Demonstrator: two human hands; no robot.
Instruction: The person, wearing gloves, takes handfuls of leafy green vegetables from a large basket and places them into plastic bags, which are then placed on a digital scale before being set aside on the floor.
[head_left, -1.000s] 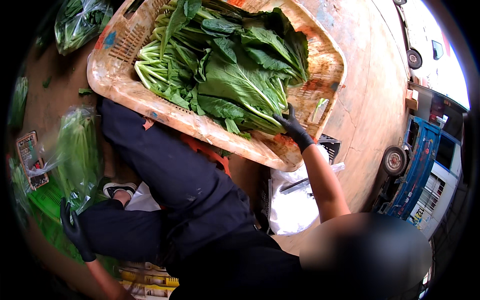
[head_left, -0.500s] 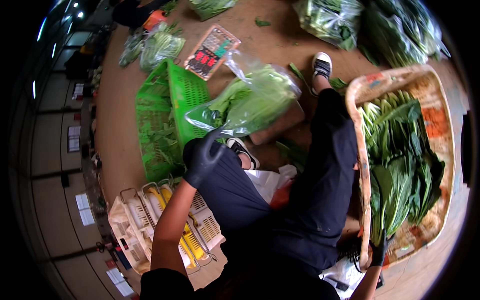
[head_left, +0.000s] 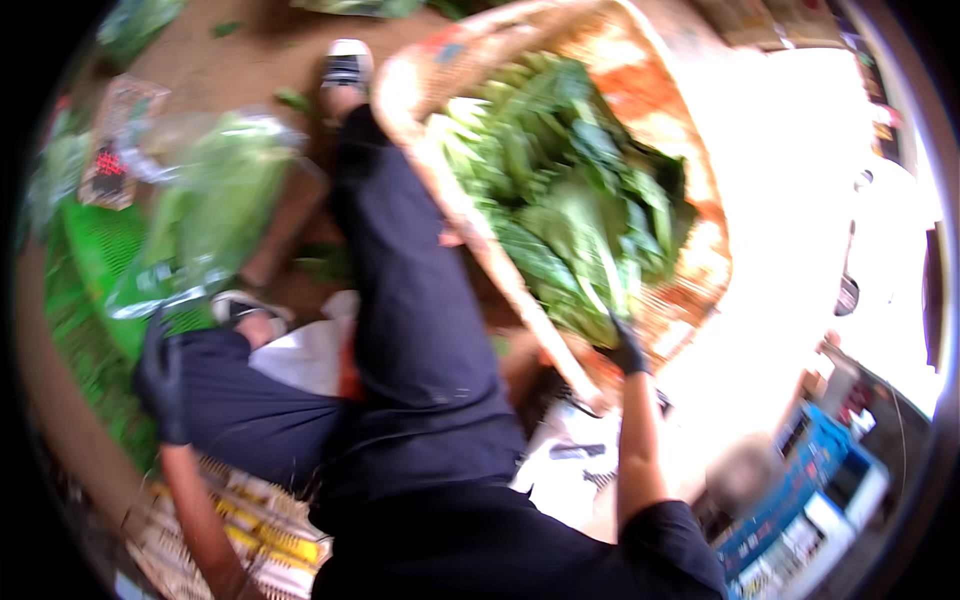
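Note:
My right hand (head_left: 628, 352), in a black glove, is closed round the stem end of the leafy greens (head_left: 580, 235) at the near end of a worn orange and white crate (head_left: 715, 240). The greens are dark-leaved, with pale stems at the far end. My left hand (head_left: 163, 385), also gloved in black, is over my left knee, its fingers apart, though blurred. Just beyond its fingertips, a clear plastic bag (head_left: 215, 200) of pale green vegetables lies on a low block-like stand (head_left: 285, 220). Whether the fingers touch the bag is unclear.
At left stand a green crate (head_left: 95, 260) with leaf scraps and a scale with a red display (head_left: 108, 165). A pale rack (head_left: 250, 530) with yellow parts sits by my left forearm. A blue crate (head_left: 770, 500) is at lower right. Other bagged greens (head_left: 135, 30) lie at upper left.
The view has swung right, so everything has shifted left in the picture. My right hand remains on the greens at the crate's near end. My left hand remains near the bag.

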